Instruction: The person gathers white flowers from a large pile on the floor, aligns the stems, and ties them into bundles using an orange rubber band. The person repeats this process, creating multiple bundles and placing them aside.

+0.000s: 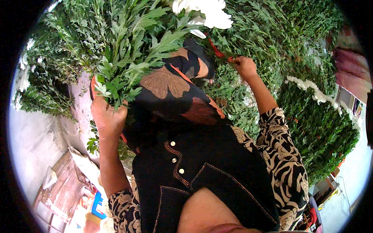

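My left hand (105, 116) is closed around the lower stems of a leafy bunch of chrysanthemums (130, 50). The leaves fan upward over my lap and partly cover the fingers. Large white flower heads (208, 13) show at the top of the view, near the bunch's upper leaves. Off to the right, my right hand (245, 68) is pinched on one end of some red string (219, 52). The strands run up and left from the fingertips, beside my knee and below the white flowers. Their far end is partly lost among the foliage.
Cut green stems (279, 31) lie heaped ahead and to the right. At the right stands a dense stack of chrysanthemums (322, 128) edged with white blooms. More white-flowered stems (42, 77) are piled at far left. Loose leaves (237, 101) cover the floor beside my leg.
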A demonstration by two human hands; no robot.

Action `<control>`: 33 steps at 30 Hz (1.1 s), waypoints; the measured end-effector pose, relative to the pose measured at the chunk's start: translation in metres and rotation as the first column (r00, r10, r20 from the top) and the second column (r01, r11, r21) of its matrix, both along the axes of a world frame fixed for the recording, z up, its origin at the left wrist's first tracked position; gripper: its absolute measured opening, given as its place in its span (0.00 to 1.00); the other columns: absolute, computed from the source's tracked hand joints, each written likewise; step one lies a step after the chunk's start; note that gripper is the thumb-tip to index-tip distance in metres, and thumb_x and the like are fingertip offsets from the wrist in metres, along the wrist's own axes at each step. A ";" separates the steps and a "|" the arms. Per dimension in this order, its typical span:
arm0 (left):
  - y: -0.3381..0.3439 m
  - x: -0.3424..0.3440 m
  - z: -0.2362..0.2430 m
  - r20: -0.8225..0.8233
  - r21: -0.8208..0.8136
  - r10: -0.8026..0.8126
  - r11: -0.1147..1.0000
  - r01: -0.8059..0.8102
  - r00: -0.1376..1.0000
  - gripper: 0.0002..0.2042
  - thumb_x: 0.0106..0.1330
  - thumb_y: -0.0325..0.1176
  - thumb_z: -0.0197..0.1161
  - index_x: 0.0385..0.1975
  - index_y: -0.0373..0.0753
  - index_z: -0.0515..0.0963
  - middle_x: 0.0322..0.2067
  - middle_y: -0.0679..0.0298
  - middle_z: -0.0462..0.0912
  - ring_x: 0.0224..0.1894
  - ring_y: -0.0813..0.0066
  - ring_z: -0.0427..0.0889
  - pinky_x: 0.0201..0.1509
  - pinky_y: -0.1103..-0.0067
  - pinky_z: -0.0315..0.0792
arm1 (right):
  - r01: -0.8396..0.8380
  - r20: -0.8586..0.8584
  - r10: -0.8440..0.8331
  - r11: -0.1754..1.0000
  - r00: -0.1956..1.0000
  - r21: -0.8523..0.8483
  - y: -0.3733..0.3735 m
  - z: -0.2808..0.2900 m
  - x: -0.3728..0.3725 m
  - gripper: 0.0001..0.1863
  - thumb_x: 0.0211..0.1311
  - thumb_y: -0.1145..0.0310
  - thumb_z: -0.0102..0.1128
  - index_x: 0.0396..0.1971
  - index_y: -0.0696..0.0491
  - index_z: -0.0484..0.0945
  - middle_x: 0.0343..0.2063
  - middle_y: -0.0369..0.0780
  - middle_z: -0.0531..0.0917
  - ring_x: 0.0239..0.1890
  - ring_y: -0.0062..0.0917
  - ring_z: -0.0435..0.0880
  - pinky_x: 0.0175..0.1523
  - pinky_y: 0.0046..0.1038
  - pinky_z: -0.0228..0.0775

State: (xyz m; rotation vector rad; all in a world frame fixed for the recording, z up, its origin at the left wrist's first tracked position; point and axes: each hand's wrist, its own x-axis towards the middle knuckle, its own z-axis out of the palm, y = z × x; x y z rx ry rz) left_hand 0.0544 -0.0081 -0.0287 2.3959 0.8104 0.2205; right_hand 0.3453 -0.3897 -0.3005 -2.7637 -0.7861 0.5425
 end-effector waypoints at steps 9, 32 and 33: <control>0.002 -0.002 0.004 -0.041 0.113 -0.022 0.993 0.026 0.999 0.14 0.47 0.25 0.64 0.37 0.35 0.80 0.30 0.55 0.85 0.33 0.54 0.83 0.40 0.69 0.76 | -0.077 -0.028 0.080 0.990 0.996 0.119 0.071 -0.018 -0.016 0.14 0.60 0.65 0.60 0.46 0.50 0.80 0.47 0.47 0.83 0.50 0.42 0.82 0.50 0.42 0.76; 0.000 -0.005 0.010 -0.016 0.129 -0.020 0.991 0.022 1.000 0.23 0.48 0.26 0.67 0.49 0.37 0.80 0.38 0.52 0.86 0.40 0.50 0.86 0.47 0.68 0.77 | -0.171 -0.151 0.145 0.970 0.978 -0.173 0.017 -0.052 -0.057 0.17 0.63 0.63 0.60 0.51 0.49 0.79 0.40 0.46 0.86 0.40 0.41 0.88 0.45 0.40 0.79; 0.003 -0.006 0.007 -0.041 0.136 -0.035 0.990 0.040 0.999 0.21 0.48 0.25 0.66 0.47 0.37 0.80 0.37 0.52 0.86 0.40 0.51 0.86 0.47 0.68 0.77 | -0.034 -0.191 0.025 0.998 0.981 -0.046 0.013 -0.054 -0.048 0.17 0.63 0.60 0.61 0.49 0.50 0.80 0.39 0.46 0.86 0.39 0.42 0.87 0.45 0.40 0.78</control>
